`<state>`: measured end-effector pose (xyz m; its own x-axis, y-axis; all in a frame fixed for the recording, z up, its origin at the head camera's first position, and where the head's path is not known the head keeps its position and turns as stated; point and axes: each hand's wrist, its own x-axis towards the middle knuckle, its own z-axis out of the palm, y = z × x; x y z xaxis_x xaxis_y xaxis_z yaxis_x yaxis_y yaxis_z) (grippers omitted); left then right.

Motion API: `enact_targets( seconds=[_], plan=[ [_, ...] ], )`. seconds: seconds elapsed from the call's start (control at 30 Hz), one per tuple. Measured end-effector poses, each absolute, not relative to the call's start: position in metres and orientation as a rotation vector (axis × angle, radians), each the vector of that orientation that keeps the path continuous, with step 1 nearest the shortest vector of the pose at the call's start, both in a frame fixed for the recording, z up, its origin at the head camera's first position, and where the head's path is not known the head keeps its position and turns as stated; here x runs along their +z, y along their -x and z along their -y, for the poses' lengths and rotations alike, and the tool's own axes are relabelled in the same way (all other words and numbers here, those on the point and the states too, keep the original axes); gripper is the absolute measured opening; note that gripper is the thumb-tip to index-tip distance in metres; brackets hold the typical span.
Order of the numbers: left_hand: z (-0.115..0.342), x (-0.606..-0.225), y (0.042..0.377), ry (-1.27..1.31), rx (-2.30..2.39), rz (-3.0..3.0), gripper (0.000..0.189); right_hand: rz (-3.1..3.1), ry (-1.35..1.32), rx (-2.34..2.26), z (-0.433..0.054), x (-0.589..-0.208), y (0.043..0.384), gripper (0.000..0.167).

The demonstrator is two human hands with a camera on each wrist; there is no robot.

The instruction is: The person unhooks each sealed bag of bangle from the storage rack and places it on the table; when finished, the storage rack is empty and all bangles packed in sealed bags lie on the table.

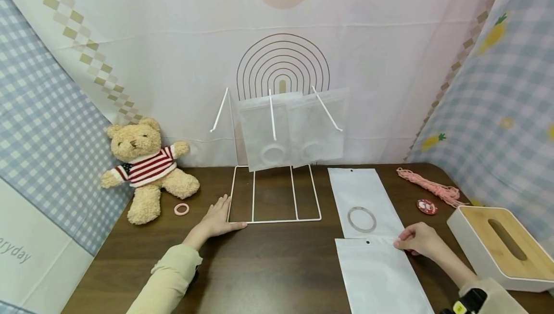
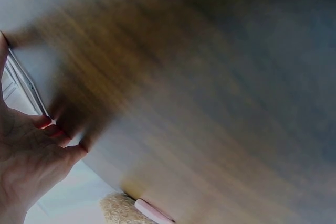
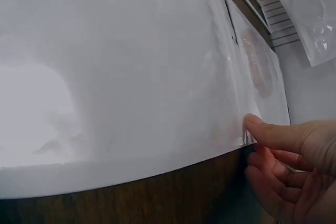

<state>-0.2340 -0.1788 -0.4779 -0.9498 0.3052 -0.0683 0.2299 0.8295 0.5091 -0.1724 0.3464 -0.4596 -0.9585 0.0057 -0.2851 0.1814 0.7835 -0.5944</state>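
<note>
My left hand lies spread on the table at the left front corner of a white wire display rack, its fingers along the base wire. The left wrist view shows that hand at the left edge. Between thumb and fingers, my right hand pinches the upper right corner of a white zip bag; the right wrist view shows the same grip. Just behind it lies another white bag with a ring showing. Two translucent bags hang from the rack's middle and right hooks.
A teddy bear sits at the left, a pink ring beside it. Right of the bags are a pink cord bundle, a round red badge and a tissue box with a wooden lid. Curtains stand behind and at both sides.
</note>
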Motion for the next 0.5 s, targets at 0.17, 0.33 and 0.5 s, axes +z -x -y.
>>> enact_targets(
  seconds=[0.17, 0.33, 0.5],
  plan=[
    [0.179, -0.479, 0.236, -0.39, 0.717, -2.845, 0.11, -2.798, -0.132, -0.824, -0.339, -0.453, 0.175, 0.036],
    [0.179, -0.478, 0.237, -0.376, 0.64, -2.84, 0.104, -2.804, -0.027, -0.965, -0.327, -0.437, 0.191, 0.042],
    [0.177, -0.478, 0.237, -0.383, 0.623, -2.848, 0.103, -2.727, 0.124, -1.272, -0.307, -0.406, 0.228, 0.051]
  ],
)
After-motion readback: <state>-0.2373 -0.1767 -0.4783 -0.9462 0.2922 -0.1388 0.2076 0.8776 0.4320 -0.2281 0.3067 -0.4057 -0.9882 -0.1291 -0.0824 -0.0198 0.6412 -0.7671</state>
